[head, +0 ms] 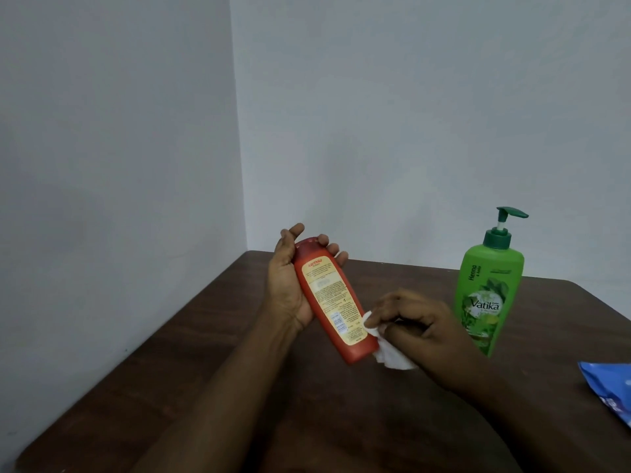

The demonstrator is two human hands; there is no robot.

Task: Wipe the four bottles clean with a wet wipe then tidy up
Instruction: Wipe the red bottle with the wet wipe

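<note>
My left hand (290, 285) grips an orange-red bottle (333, 302) near its cap, tilted above the table with its cream back label facing me. My right hand (415, 322) pinches a crumpled white wet wipe (392, 356) and presses it against the bottle's lower right side. A green pump bottle (488, 288) stands upright on the table just right of my right hand. Only these two bottles are in view.
The dark brown wooden table (205, 353) sits in a corner of pale walls. A blue wipes packet (611, 387) lies at the right edge, partly cut off by the frame.
</note>
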